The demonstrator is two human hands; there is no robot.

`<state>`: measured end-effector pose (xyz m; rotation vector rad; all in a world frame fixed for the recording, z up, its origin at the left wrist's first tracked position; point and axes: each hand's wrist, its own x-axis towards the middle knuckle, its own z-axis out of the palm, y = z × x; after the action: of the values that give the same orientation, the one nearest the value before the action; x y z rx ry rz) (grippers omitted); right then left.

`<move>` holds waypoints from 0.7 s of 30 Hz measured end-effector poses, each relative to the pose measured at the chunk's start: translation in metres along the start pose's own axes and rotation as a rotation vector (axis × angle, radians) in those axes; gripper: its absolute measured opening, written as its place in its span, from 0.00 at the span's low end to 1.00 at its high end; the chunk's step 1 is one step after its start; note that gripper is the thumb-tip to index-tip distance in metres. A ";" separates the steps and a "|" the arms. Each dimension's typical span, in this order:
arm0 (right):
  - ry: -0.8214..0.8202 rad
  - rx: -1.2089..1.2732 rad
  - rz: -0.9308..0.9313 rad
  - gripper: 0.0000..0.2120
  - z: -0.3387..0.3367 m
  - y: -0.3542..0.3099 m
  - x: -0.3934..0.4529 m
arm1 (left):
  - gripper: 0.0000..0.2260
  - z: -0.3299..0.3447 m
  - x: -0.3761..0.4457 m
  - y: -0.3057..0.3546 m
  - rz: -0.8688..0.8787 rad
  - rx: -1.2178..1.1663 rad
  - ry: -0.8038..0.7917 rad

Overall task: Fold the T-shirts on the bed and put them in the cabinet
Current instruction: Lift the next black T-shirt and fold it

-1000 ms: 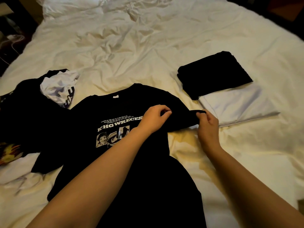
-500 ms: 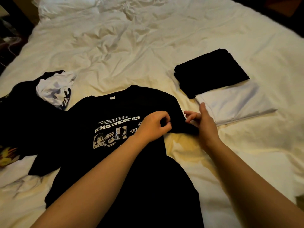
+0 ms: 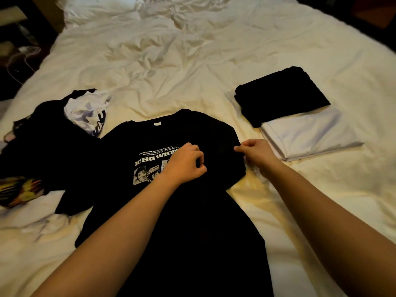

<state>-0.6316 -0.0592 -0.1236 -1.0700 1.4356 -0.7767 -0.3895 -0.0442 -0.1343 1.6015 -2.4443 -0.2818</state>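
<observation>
While the black tee (image 3: 192, 211) lies flat and face-up on the bed (image 3: 192, 61), collar away from me and hem toward me, I see both hands working at its right shoulder area. My left hand (image 3: 185, 165) rests on the chest, covering the right end of the white print (image 3: 152, 166), with fingers curled and fingertips pinching a bit of the black cloth. My right hand (image 3: 256, 154) sits at the tee's right edge, where the sleeve is folded in over the body; its fingers are bent and its fingertips nip the fabric at that edge. The hands are near each other, with a strip of black cloth between them. The tee's left sleeve is spread out on the sheet.

To the right of my right hand, just beside it, a folded white tee (image 3: 310, 136) lies on the bed, and a folded black tee (image 3: 280, 95) lies touching it on the far side. To the left, a heap of unfolded clothes (image 3: 42, 136) lies on the bed, with a crumpled white tee (image 3: 85, 110) on top. A pillow (image 3: 96, 7) lies at the head of the bed.
</observation>
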 end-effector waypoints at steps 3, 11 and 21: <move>-0.017 0.004 -0.136 0.07 0.018 -0.008 -0.009 | 0.09 -0.007 -0.007 0.008 -0.042 0.030 0.080; -0.101 0.164 -0.045 0.17 0.036 -0.015 -0.015 | 0.23 0.015 -0.005 0.061 -0.176 -0.063 -0.038; -0.178 0.126 0.289 0.14 0.015 -0.013 0.005 | 0.08 0.021 -0.012 0.049 -0.030 -0.171 0.049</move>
<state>-0.6142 -0.0672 -0.1155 -0.7923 1.3335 -0.5421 -0.4335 -0.0134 -0.1425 1.5553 -2.2936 -0.4383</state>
